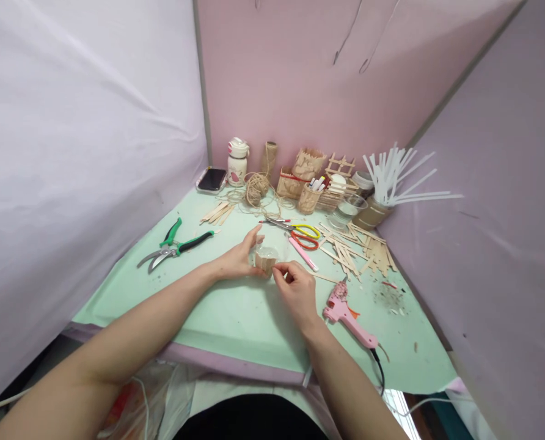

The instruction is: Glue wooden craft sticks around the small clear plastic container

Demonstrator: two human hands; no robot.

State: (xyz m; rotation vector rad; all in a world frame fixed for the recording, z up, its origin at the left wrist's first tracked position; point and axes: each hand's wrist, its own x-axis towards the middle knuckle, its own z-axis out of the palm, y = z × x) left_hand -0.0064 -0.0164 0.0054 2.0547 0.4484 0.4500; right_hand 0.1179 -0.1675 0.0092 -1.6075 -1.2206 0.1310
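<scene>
My left hand (pixel 239 258) curls round a small clear plastic cup (pixel 266 256) standing on the green table mat (pixel 226 311), holding it by its left side. A few short wooden sticks (pixel 266 264) are stuck upright against the cup's front. My right hand (pixel 296 289) sits just to the cup's right with its fingers pinched together at the cup's lower edge; what they pinch is too small to make out. A thin wooden stick (pixel 324 278) lies beside the right hand.
Green-handled pruning shears (pixel 174 244) lie at the left, scissors (pixel 300 234) and a pink pen (pixel 302 253) behind the cup, a pink glue gun (pixel 348 318) at the right. Loose craft sticks (pixel 368 252), a twine ball (pixel 255 188), a phone (pixel 212 179) and a cup of white sticks (pixel 382 195) line the back.
</scene>
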